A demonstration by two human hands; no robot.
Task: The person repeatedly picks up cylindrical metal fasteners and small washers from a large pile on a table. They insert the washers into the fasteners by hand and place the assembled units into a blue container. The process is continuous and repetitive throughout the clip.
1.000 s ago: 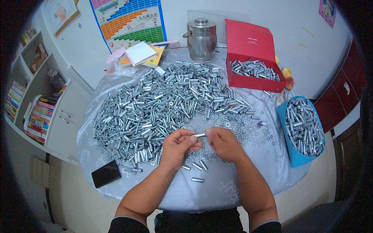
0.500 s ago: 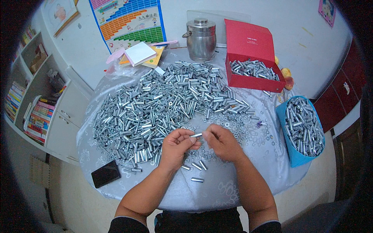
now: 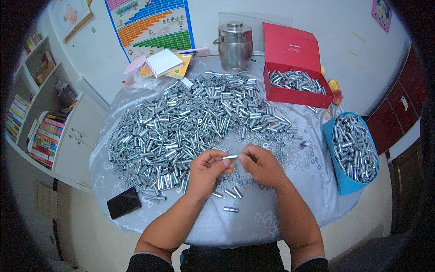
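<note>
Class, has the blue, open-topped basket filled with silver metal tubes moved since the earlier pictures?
No: the blue, open-topped basket shows no shift in any direction against the red, rectangular lidded box.

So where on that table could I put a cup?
Best on the right, between the right forearm and blue bin, toward the near edge. Another: between right forearm and left forearm, nearer than the lone tube. Crowded: the tube pile, left and back, and the washers.
</note>
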